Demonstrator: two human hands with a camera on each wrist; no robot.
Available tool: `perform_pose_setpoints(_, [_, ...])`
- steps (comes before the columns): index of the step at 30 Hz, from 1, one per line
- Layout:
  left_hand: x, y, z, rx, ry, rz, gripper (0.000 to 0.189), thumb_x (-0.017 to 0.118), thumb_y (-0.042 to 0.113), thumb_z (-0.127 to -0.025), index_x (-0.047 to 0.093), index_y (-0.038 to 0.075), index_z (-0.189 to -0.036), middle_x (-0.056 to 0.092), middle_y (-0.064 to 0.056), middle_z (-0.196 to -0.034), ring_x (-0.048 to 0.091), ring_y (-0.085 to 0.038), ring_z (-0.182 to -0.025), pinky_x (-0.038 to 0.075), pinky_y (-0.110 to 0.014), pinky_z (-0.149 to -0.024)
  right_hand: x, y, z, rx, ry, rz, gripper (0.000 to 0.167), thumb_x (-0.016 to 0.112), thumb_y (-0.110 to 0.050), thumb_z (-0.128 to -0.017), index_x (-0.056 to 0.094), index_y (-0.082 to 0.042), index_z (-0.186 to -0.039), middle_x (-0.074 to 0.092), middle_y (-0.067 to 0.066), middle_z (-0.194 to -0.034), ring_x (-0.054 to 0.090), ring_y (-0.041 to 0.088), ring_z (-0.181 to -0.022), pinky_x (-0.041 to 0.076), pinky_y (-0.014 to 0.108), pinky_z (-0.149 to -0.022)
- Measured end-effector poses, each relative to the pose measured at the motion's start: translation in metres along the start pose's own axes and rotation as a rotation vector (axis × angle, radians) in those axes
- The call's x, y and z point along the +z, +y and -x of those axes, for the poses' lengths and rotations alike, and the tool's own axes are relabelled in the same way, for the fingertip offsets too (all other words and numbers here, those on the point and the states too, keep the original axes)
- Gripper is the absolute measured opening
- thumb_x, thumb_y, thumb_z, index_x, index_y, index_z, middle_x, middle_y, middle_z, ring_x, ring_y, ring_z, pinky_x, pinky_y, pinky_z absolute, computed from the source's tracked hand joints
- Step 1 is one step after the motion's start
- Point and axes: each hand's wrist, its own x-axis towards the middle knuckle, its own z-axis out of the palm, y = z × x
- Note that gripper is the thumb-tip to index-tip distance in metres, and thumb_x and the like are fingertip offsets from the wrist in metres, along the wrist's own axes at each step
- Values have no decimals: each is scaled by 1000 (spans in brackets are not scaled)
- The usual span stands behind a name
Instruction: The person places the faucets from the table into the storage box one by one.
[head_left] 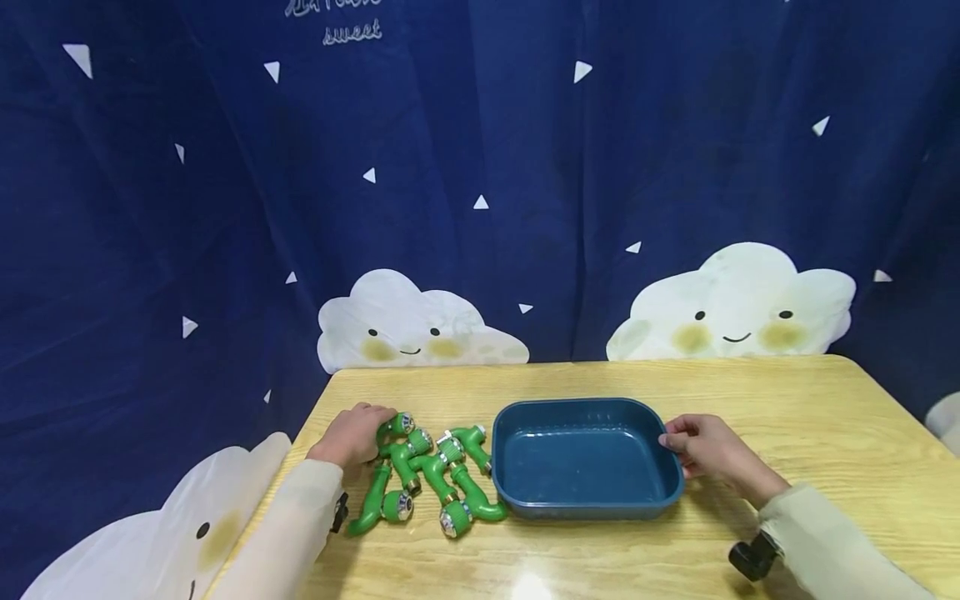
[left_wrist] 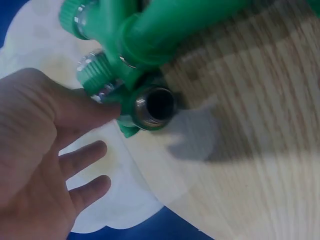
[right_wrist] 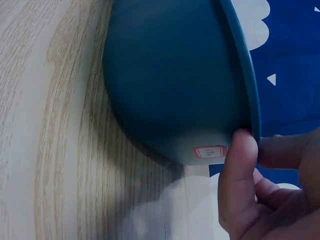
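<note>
My left hand [head_left: 352, 435] is at the far left faucet [head_left: 396, 425] of a group of green plastic faucets with silvery ends. The left wrist view shows its thumb against a green faucet [left_wrist: 131, 107], the index finger hidden behind and two other fingers apart from it. At the right end of a dark blue rectangular basin [head_left: 588, 467], my right hand [head_left: 708, 450] pinches the rim between thumb and fingers. In the right wrist view, the fingers [right_wrist: 240, 172] press the basin's outer wall [right_wrist: 170, 75] near a small red-edged label.
Several more faucets [head_left: 435, 471] lie in a loose cluster, the rightmost close against the basin's left side. All stand on a pale wooden table [head_left: 787, 400]. A navy curtain [head_left: 480, 125] with white clouds and triangles hangs behind and to the left.
</note>
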Motion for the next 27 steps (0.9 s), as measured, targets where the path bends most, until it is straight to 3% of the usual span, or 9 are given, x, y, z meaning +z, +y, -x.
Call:
perform_pose_setpoints(4, [5, -6, -1, 12, 10, 17, 54, 64, -11, -80, 62, 10, -130, 70, -13, -119, 65, -38, -109, 54, -53, -85, 1, 0, 0, -3, 0, -1, 25, 55, -11, -100, 56, 12, -112, 60, 7, -79, 59, 15, -66, 57, 30, -58])
perform_pose_setpoints(8, [8, -12, -4, -15, -1, 3, 56, 64, -8, -83, 58, 9, -136, 67, -14, -127, 63, -41, -113, 52, -56, -91, 0, -1, 0, -1, 7, 1, 26, 56, -12, -100, 56, 11, -112, 61, 7, -79, 59, 14, -67, 57, 30, -58])
perform_pose_setpoints(15, [10, -22, -8, -71, -13, -29, 47, 76, 14, -85, 62, 7, -129, 70, -17, -112, 65, -40, -104, 54, -55, -83, 0, 1, 0, 9, 14, 4, 24, 55, -12, -100, 57, 9, -110, 61, 5, -79, 59, 14, -67, 57, 30, -59])
perform_pose_setpoints(17, [11, -25, -7, -97, -8, -36, 50, 78, 23, -85, 62, 4, -129, 70, -18, -110, 65, -40, -102, 54, -54, -82, 1, 1, 0, 8, 17, 7, 23, 55, -12, -100, 57, 9, -110, 61, 6, -79, 59, 14, -67, 56, 30, -59])
perform_pose_setpoints(24, [21, -35, -4, -245, 30, -1, 65, 76, 41, -83, 59, -1, -129, 66, -20, -116, 60, -42, -111, 40, -62, -100, 3, 1, 0, 11, 24, 8, 23, 56, -11, -100, 58, 9, -109, 59, 6, -78, 58, 15, -66, 56, 30, -57])
perform_pose_setpoints(27, [22, -38, -5, -274, 52, 29, 67, 77, 46, -81, 59, -1, -124, 67, -21, -113, 61, -41, -108, 40, -60, -99, 2, 2, 0, 3, 28, 5, 22, 56, -11, -99, 57, 10, -109, 58, 5, -76, 58, 15, -65, 56, 30, -56])
